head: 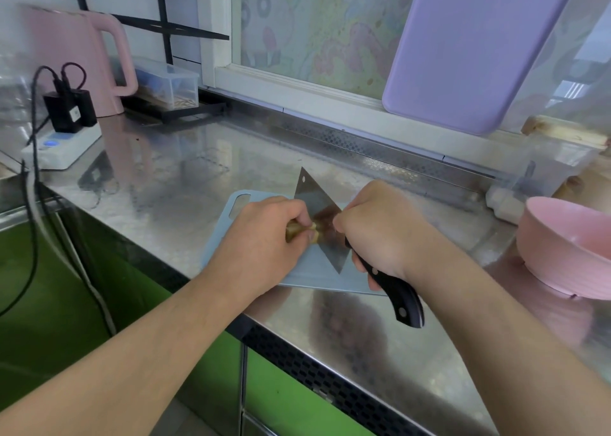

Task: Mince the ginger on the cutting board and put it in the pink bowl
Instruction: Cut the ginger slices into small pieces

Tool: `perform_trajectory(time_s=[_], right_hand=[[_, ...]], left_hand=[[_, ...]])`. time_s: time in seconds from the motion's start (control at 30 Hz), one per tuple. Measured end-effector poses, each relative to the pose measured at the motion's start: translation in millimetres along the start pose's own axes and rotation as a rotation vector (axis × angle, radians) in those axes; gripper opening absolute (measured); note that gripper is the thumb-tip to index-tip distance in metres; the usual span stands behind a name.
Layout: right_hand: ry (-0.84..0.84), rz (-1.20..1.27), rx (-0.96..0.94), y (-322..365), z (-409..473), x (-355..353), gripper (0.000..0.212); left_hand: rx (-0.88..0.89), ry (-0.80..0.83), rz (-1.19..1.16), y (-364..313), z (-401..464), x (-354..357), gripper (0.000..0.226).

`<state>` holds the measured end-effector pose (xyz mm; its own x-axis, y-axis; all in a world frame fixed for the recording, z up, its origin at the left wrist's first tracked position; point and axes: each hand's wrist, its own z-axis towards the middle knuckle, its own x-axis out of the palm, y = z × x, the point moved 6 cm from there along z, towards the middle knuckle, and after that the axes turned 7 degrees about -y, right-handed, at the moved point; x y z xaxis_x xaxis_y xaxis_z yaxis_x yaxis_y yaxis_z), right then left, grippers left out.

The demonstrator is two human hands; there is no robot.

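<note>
Both hands are working: the left hand (264, 237) is pinching the knobbly yellow-brown ginger piece (299, 232) on the pale blue plastic cutting board (309, 278), while the right hand (380, 227) is gripping the black-handled steel cleaver (317, 217) beside it. Mincing is barely starting; the ribbed pink bowl (572, 247), well right of the right hand, is seemingly holding nothing yet.

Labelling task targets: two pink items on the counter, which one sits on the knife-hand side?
The pink ribbed bowl, at the steel counter's right edge beside the right hand; the pink electric kettle stands far left at the back.

Steel counter and what sits on it

The stainless counter (185, 177) carries a blue cutting board (307, 278) near its front edge, a pink bowl (568, 247) at the right end, and a power strip (62, 149) and pink kettle (79, 62) at the left.
</note>
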<state>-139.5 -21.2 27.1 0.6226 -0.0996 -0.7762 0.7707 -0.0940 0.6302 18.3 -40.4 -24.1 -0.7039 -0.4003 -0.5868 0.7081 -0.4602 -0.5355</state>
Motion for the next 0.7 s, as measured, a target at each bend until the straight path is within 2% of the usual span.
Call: perform_trajectory(time_s=[0.13,0.43,0.7], right_hand=[[-0.061,0.003,-0.079,4.3,7.0,9.0,0.018],[-0.063,0.113,-0.045,-6.0,5.1,3.6,0.015],[-0.095,0.132,-0.077,-6.2,2.2,-10.1,0.024]], left_hand=[[-0.010,0.010,-0.017,-0.1,-0.3,-0.4,0.009],[-0.048,0.051,-0.057,1.0,-1.5,-0.1,0.016],[-0.058,0.045,-0.056,2.0,-1.8,0.8,0.011]])
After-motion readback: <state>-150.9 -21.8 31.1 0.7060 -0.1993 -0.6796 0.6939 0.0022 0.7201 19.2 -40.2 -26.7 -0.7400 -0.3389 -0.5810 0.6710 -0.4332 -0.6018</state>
